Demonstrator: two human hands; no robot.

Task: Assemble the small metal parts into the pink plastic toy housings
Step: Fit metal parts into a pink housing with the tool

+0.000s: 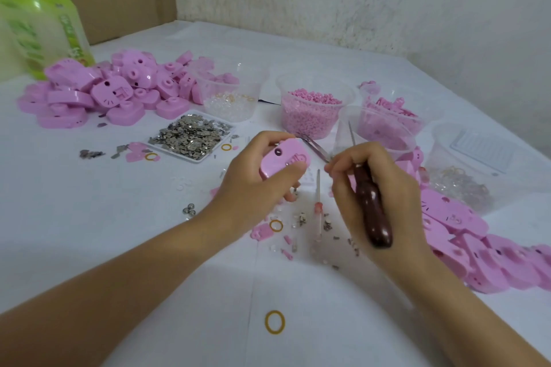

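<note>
Pink housing [284, 158] is held above the white table [119, 232] in the left hand [256, 185], thumb across its face, fingers curled beneath. Just beside it, the right hand [378, 188] grips a dark-handled tool [372, 211], shaft pointing up. A tray of metal parts [190, 135] lies behind, to the left.

Silvery-grey metal parts [190, 134] fill the tray [167, 149]. Left of it lie pink housings [113, 89]; right of it, a pink housing [286, 158] and a dark-brown tool handle [372, 211].
</note>
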